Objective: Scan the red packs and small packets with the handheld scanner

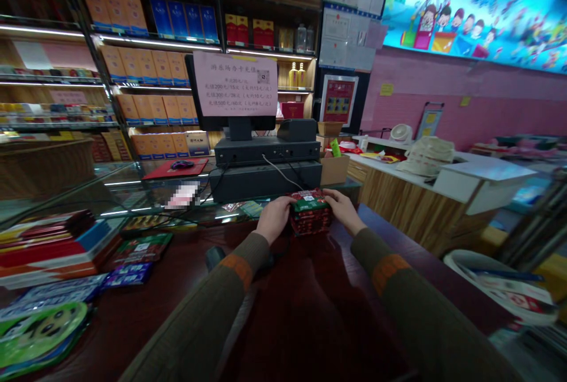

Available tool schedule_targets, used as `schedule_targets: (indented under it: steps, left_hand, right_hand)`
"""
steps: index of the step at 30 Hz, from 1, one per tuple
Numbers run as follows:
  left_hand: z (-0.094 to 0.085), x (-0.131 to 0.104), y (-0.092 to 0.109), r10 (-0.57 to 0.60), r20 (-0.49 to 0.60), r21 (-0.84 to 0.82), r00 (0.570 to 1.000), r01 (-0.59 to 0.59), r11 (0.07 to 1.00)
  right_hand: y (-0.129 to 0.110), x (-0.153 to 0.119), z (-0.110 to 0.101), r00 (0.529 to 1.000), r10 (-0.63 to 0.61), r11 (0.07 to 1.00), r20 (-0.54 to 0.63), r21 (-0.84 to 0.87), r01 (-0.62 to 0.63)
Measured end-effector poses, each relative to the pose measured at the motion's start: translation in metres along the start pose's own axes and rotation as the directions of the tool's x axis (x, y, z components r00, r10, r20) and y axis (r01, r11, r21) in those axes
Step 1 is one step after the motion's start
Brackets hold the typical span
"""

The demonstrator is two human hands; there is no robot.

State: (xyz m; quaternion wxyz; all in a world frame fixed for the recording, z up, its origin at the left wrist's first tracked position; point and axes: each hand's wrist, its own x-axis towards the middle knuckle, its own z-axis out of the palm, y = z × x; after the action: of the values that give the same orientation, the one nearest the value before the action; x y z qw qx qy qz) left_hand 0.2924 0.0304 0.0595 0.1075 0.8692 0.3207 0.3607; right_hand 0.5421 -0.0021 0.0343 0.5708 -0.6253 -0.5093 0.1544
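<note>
A neat stack of red and green packets (310, 214) sits on the dark wooden counter (305, 299), in front of the till. On its left side my left hand (274, 218) presses with bent fingers, the fingertips at the upper corner. My right hand (343, 209) grips the opposite side, thumb and fingers curled at the top edge. Between them the two hands hold the stack; its far side is hidden. Further left on the counter lie a similar red and green packet (144, 248) and a purple packet (127, 274).
A till with a screen bearing a pink price sheet (234, 84) stands just beyond the stack, its cables trailing. To the left are piled boxes (53, 252) and green panda-print packs (44, 335). A white bin (500, 287) stands at the right, below the counter.
</note>
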Motion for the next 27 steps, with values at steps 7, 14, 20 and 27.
schedule_targets:
  steps: [7, 14, 20, 27]
  left_hand:
    - [-0.013, -0.006, -0.006, 0.023, -0.029, 0.004, 0.999, -0.023, 1.0]
    - [-0.034, -0.02, -0.016, 0.001, -0.054, 0.033, 0.999, 0.0, 0.999]
    - [-0.057, -0.035, -0.029, -0.04, -0.086, 0.067, 0.996, 0.045, 0.997]
    - [-0.084, -0.059, -0.052, -0.093, -0.115, 0.1, 0.989, 0.105, 0.989]
  right_hand:
    - [0.001, 0.003, 0.002, 0.995, -0.088, 0.994, -0.046, -0.061, 0.085]
    - [-0.031, -0.014, 0.007, 0.985, -0.161, 0.979, -0.056, -0.133, 0.153]
    - [-0.064, -0.032, 0.027, 0.959, -0.281, 0.917, 0.019, -0.289, 0.275]
    - [-0.085, -0.045, 0.06, 0.938, -0.337, 0.887, 0.078, -0.308, 0.344]
